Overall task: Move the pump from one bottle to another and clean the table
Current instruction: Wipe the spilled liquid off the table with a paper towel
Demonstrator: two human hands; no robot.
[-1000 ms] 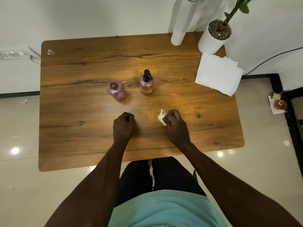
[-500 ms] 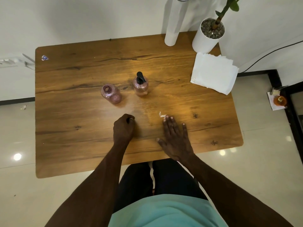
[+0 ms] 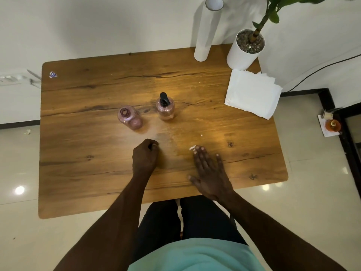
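- Pressing flat on the table [image 3: 82, 173], our right hand [image 3: 210, 173] has its fingers straight and spread, with a small wad of white tissue [image 3: 192, 148] peeking out just under the fingertips; nothing is pinched.
- Our left hand [image 3: 145, 157] rests on the wood as a curled fist; we cannot tell whether anything sits inside it.
- We see the black pump [image 3: 163, 98] seated on the right-hand pink bottle [image 3: 165, 110], while the open pink bottle [image 3: 130, 118] stands just beside it, its neck uncovered, so we judge the transfer done and wiping under way.
- A faint damp smear [image 3: 166, 139] lies between our hands and the bottles.
- We expect the tissue to be light, soft and easily torn when wet, best worked under flat fingers, not gripped.
- We judge the bottles light and tippy, best held round the body.
- Spare napkins [image 3: 252, 92] lie at the far right, near the potted plant [image 3: 246, 47].
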